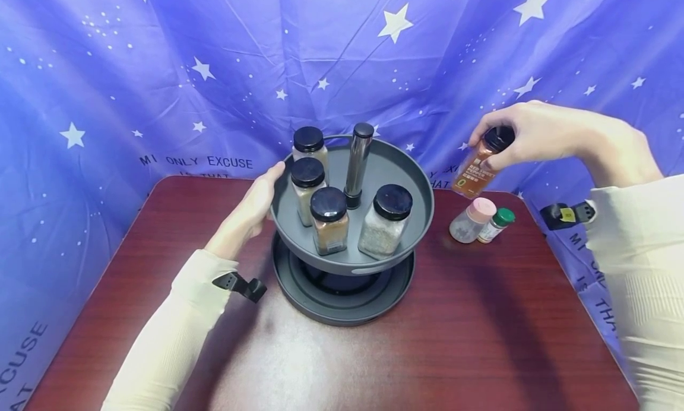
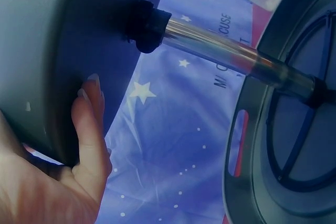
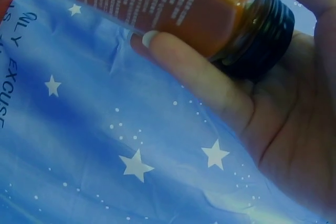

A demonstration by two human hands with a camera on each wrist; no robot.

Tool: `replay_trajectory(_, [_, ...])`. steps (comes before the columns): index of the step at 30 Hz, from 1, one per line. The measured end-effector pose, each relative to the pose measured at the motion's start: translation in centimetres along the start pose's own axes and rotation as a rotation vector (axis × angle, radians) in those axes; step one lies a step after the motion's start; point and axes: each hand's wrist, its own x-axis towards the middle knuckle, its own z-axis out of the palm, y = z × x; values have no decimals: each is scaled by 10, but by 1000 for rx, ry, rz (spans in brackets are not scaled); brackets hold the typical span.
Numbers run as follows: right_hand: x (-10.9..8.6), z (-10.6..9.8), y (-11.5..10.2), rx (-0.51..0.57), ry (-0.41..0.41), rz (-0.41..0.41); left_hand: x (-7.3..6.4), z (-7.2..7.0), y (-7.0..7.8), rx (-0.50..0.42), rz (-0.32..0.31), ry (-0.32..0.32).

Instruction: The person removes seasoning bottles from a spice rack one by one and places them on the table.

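My left hand [image 1: 252, 202] grips the left rim of the upper tray [image 1: 398, 164] of a grey two-tier spice rack. In the left wrist view its fingers [image 2: 90, 129] reach under that tray, beside the metal post [image 2: 210, 43]. Raised at the right, my right hand [image 1: 550, 132] holds a black-capped jar of red sweet pepper [image 1: 475, 174] near its cap, the jar tilted. The right wrist view shows orange-brown contents in this jar [image 3: 210, 19] and fingers along its sides. Several black-capped spice jars stand on the upper tray, among them a jar of pale seasoning [image 1: 382, 230].
Below the held jar, a pink-capped shaker [image 1: 466, 225] and a green-capped small bottle [image 1: 496, 225] stand side by side on the reddish-brown table [image 1: 454, 340]. The rack's lower tray [image 1: 299, 306] rests on the table. A blue star-patterned curtain [image 1: 235, 54] hangs behind.
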Motion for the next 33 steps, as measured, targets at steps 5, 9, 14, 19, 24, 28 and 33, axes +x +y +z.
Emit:
replay_trajectory(5, [2,5,4,-1,-22,3,0,0,0,0,1,-6])
replay_trajectory(9, [4,10,8,23,-44,4,0,0,0,1,2,-6])
replay_trajectory(14, [6,17,14,34,-60,-2,0,0,0,9,10,-2])
replay_trajectory(19, [10,22,20,16,-65,-13,0,0,0,13,10,-2])
replay_trajectory(24, [13,26,25,22,-85,-15,0,0,-1,9,9,-8])
replay_trajectory(28, [15,32,31,50,-112,-13,0,0,-1,12,7,-5])
replay_trajectory(33, [18,42,41,63,-145,-7,0,0,-1,10,7,-1])
